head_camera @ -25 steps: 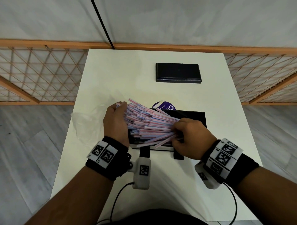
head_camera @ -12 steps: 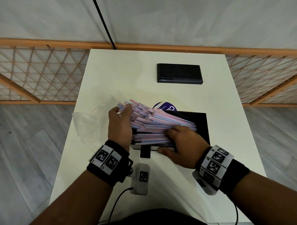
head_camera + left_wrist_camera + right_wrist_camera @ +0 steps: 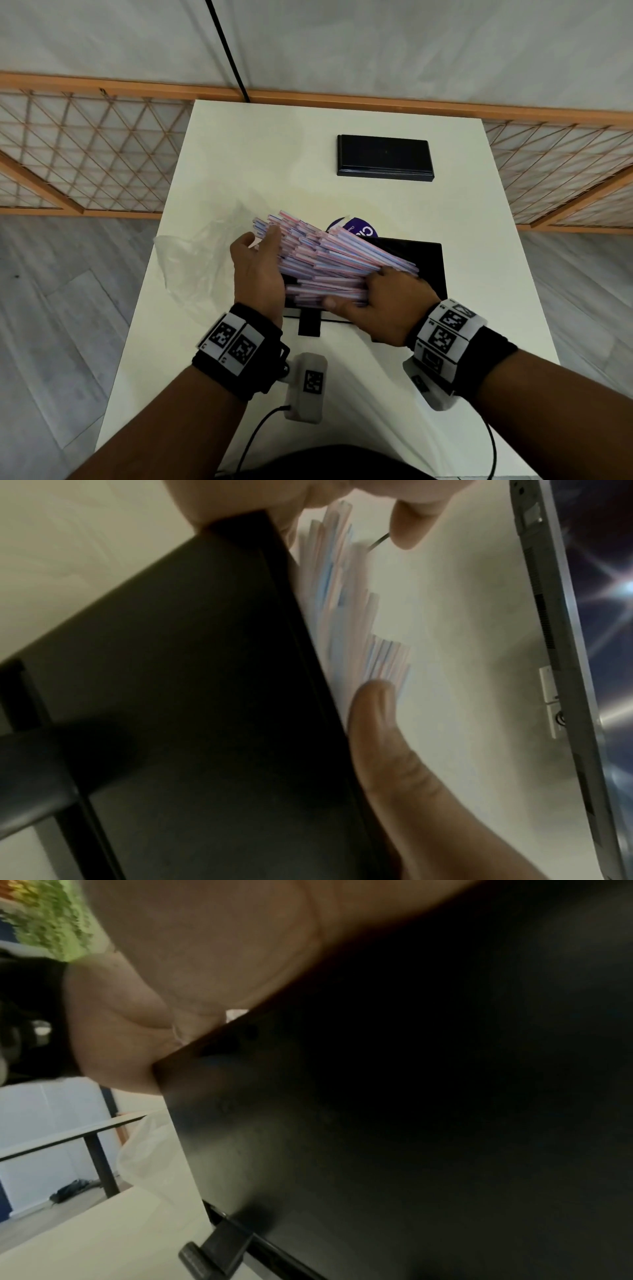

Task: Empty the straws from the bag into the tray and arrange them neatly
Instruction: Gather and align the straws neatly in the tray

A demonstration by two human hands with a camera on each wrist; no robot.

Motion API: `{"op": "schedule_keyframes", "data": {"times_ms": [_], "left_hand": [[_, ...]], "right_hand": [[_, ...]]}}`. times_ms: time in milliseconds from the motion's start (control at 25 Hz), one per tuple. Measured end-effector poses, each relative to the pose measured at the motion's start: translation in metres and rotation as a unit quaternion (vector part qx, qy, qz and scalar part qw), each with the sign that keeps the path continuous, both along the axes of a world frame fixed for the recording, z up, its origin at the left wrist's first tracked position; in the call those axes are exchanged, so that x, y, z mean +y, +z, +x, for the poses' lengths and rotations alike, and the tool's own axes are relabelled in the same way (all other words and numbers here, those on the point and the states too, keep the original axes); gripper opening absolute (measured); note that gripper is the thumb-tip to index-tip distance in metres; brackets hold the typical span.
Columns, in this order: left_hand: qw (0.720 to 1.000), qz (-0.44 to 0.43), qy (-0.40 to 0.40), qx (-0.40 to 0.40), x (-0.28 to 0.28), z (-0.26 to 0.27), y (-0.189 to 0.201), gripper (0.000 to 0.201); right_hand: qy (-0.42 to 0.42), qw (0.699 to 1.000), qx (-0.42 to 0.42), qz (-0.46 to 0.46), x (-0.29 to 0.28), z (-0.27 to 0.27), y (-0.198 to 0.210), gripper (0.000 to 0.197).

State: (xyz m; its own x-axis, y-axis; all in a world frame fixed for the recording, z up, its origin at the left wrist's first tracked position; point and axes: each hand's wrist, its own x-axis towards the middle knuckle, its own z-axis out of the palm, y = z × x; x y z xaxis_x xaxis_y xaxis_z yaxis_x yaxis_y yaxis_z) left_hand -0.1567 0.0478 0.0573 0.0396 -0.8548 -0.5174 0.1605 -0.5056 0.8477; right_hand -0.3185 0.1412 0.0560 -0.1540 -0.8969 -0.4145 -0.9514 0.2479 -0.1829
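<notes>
Seen from the head camera, a thick bundle of pink, blue and white striped straws [image 3: 329,263] sat at the centre of the frame, held between two hands over a black tray [image 3: 433,263] on a white table [image 3: 274,154]. The bundle's long axis ran from upper left to lower right, with the far straws fanning a little so that their left ends pointed toward the upper left of the frame and their right ends reached over the tray.

The left hand [image 3: 258,274] stood on edge at the bundle's left end, fingers mostly straight and pressed flat against the straw tips. In the left wrist view, the thumb and a fingertip bracketed the blurred straw ends [image 3: 346,610] beside the tray's dark edge [image 3: 205,696].

The right hand [image 3: 383,305] covered the bundle's lower right end, fingers curled over the straws and thumb tucked along their near side, gripping them. The right wrist view was mostly dark tray surface [image 3: 411,1123] and palm.

A crumpled clear plastic bag [image 3: 202,253] lay left of the hands. A purple round label [image 3: 356,228] showed just behind the straws. A second black tray [image 3: 385,156] lay in the upper centre, well apart.
</notes>
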Motion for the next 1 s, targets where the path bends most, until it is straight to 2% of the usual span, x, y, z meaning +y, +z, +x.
{"op": "schedule_keyframes", "data": {"times_ms": [160, 240, 360, 440, 520, 600, 680, 760, 880, 1000], "left_hand": [[0.999, -0.001, -0.034, -0.030, 0.001, -0.001, -0.004, 0.102], [0.997, 0.003, -0.060, -0.039, 0.000, -0.001, -0.008, 0.111], [0.996, 0.008, -0.084, -0.029, 0.001, -0.001, -0.011, 0.099], [0.996, 0.007, -0.091, -0.019, 0.002, -0.002, -0.011, 0.082], [0.997, 0.000, -0.081, -0.018, 0.002, -0.002, -0.010, 0.054], [0.997, -0.011, -0.077, -0.017, 0.002, -0.001, -0.009, 0.039], [0.996, -0.021, -0.088, -0.016, 0.002, 0.000, -0.011, 0.035], [0.995, -0.022, -0.092, -0.010, 0.002, 0.000, -0.011, 0.036], [0.996, -0.017, -0.087, 0.000, 0.002, 0.000, -0.012, 0.039], [0.996, -0.022, -0.087, -0.006, 0.003, -0.001, -0.013, 0.041]], "right_hand": [[0.026, 0.999, 0.002, -0.026, 0.000, 0.003, 0.003, 0.097], [0.042, 0.998, 0.009, -0.039, 0.002, 0.002, 0.009, 0.088], [0.048, 0.999, -0.015, -0.015, 0.004, -0.002, 0.012, 0.073], [0.045, 0.999, -0.014, 0.001, 0.005, -0.005, 0.005, 0.080], [0.028, 0.999, -0.030, 0.026, 0.005, -0.011, -0.002, 0.088], [0.021, 0.997, -0.053, 0.043, 0.005, -0.014, -0.006, 0.095], [0.028, 0.997, -0.060, 0.043, 0.004, -0.014, -0.003, 0.095], [0.039, 0.997, -0.062, 0.026, 0.004, -0.013, 0.003, 0.084], [0.034, 0.993, -0.106, 0.039, 0.004, -0.014, 0.005, 0.086], [0.035, 0.992, -0.117, 0.037, 0.005, -0.015, 0.000, 0.074]]}}
